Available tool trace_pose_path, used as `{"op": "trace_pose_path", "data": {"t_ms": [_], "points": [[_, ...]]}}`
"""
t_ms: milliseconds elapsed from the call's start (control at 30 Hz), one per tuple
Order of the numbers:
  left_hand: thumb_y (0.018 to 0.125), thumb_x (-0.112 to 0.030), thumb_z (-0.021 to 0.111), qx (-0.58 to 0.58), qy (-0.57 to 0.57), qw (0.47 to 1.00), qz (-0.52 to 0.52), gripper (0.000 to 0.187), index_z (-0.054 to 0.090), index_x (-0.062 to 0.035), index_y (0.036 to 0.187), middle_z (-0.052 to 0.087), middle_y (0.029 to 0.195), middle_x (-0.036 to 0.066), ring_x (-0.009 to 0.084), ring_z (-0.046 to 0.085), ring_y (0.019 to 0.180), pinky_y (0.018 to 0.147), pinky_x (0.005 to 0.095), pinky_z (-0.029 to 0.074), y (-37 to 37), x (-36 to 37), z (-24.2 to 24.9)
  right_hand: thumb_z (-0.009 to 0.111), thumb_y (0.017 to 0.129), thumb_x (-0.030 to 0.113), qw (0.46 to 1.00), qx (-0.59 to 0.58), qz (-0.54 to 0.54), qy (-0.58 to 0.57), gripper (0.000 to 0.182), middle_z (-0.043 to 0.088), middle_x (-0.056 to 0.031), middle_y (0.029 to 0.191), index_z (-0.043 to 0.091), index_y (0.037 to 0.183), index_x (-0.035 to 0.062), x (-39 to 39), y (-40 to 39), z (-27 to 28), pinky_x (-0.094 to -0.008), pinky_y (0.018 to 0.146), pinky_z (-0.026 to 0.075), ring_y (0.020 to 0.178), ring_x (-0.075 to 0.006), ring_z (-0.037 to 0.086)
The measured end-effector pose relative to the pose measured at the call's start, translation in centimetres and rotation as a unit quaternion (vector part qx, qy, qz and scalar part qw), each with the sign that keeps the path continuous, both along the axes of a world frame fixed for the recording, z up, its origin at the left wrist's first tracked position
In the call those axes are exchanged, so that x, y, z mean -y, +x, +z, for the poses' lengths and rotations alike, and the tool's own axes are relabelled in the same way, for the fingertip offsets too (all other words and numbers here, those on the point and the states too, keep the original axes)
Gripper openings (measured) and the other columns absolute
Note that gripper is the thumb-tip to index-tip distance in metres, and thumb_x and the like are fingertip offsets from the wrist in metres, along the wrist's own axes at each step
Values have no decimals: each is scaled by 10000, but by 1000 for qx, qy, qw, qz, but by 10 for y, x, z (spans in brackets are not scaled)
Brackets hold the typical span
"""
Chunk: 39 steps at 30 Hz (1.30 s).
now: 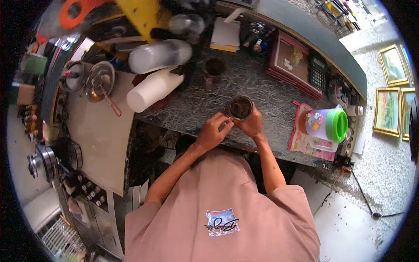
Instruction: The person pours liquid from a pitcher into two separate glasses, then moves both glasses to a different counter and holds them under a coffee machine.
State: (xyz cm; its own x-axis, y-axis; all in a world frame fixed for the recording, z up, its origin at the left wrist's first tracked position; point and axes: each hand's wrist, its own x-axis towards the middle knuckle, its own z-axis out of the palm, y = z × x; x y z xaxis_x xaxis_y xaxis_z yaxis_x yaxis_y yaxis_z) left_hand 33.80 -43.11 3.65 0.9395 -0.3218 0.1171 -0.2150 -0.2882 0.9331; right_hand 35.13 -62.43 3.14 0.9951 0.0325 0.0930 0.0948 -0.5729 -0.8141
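A cup of dark liquid [240, 108] stands near the front edge of the dark marbled counter [196, 105]. My right hand [251, 123] is wrapped round the cup's right side. Close to the cup's lower left rim is my left hand [214, 132], its fingers curled and thumb and fingertips near each other; what they hold, if anything, is too small to name. Further back on the counter stands a second dark cup [214, 67], with neither hand on it.
Stacked white cups [150, 92] and clear cups [159, 56] lie at the left. To the right are a green-lidded jug [327, 124] on a pink cloth [297, 133], a calculator [318, 73] and a maroon tray [291, 61]. A metal lid [100, 81] sits far left.
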Motion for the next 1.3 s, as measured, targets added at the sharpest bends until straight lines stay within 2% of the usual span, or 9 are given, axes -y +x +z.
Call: {"op": "trace_pose_path", "data": {"t_ms": [100, 200, 367, 667, 767, 1000, 1067, 1200, 1300], "points": [[951, -171, 681, -1, -2, 1000, -22, 203, 683, 18, 1024, 659, 985, 154, 325, 674, 908, 773, 407, 527, -10, -47, 10, 910, 717, 286, 1000, 11, 9, -20, 700, 707, -167, 1172, 582, 1285, 40, -41, -11, 11, -434, 891, 572, 1084, -359, 696], [942, -206, 689, -48, 1, 998, -37, 222, 698, 4, 1013, 677, 1046, 180, 364, 674, 981, 869, 437, 528, -26, -101, 14, 908, 717, 282, 999, -27, 31, -10, 723, 700, -173, 1188, 565, 1304, 36, -90, -23, 24, -439, 898, 567, 1092, -368, 690], [926, -232, 703, -91, 33, 994, -47, 254, 697, 7, 1012, 678, 1080, 189, 376, 669, 996, 888, 430, 530, -52, -197, 54, 915, 700, 280, 994, 31, 104, -20, 771, 686, -187, 1209, 544, 1328, 31, -175, -35, 23, -446, 917, 562, 1099, -366, 686], [918, -234, 711, -138, 54, 988, 46, 260, 703, 13, 1000, 677, 1082, 184, 366, 660, 1033, 900, 428, 528, -113, -344, 68, 942, 650, 363, 957, -36, 286, 19, 832, 697, -188, 1177, 555, 1318, 53, -336, -34, 38, -445, 935, 555, 1100, -365, 687], [917, -250, 704, -107, 32, 986, 124, 259, 700, -7, 1008, 671, 1042, 145, 347, 654, 963, 866, 415, 517, -139, -378, 54, 932, 677, 361, 941, -17, 339, 10, 798, 697, -186, 1171, 556, 1309, 50, -386, -36, 35, -441, 936, 553, 1091, -365, 689], [908, -209, 716, -123, 10, 959, 255, 219, 668, 3, 941, 665, 989, 148, 327, 656, 950, 865, 408, 513, -185, -433, 56, 908, 723, 334, 884, -22, 467, 15, 745, 699, -176, 1172, 550, 1311, 49, -485, -39, 22, -454, 901, 565, 1071, -369, 692], [904, -192, 719, -133, 13, 945, 300, 209, 664, 6, 940, 666, 981, 149, 321, 662, 949, 871, 407, 513, -196, -444, 59, 913, 698, 302, 875, 16, 481, 58, 734, 699, -155, 1175, 571, 1286, 27, -507, -43, 3, -421, 886, 571, 1059, -331, 699], [900, -189, 720, -118, 32, 919, 375, 217, 654, 14, 936, 665, 976, 149, 320, 666, 941, 871, 405, 513, -222, -459, 47, 910, 707, 323, 846, -19, 533, 23, 744, 696, -153, 1182, 563, 1296, 28, -551, -52, 3, -425, 877, 573, 1056, -327, 700], [892, -187, 726, -116, 49, 884, 450, 228, 645, 21, 939, 665, 974, 152, 321, 670, 941, 869, 403, 514, -234, -466, 42, 905, 713, 365, 822, 28, 562, 85, 765, 694, -145, 1179, 555, 1310, 39, -584, -59, -11, -435, 870, 570, 1044, -334, 698]]}}
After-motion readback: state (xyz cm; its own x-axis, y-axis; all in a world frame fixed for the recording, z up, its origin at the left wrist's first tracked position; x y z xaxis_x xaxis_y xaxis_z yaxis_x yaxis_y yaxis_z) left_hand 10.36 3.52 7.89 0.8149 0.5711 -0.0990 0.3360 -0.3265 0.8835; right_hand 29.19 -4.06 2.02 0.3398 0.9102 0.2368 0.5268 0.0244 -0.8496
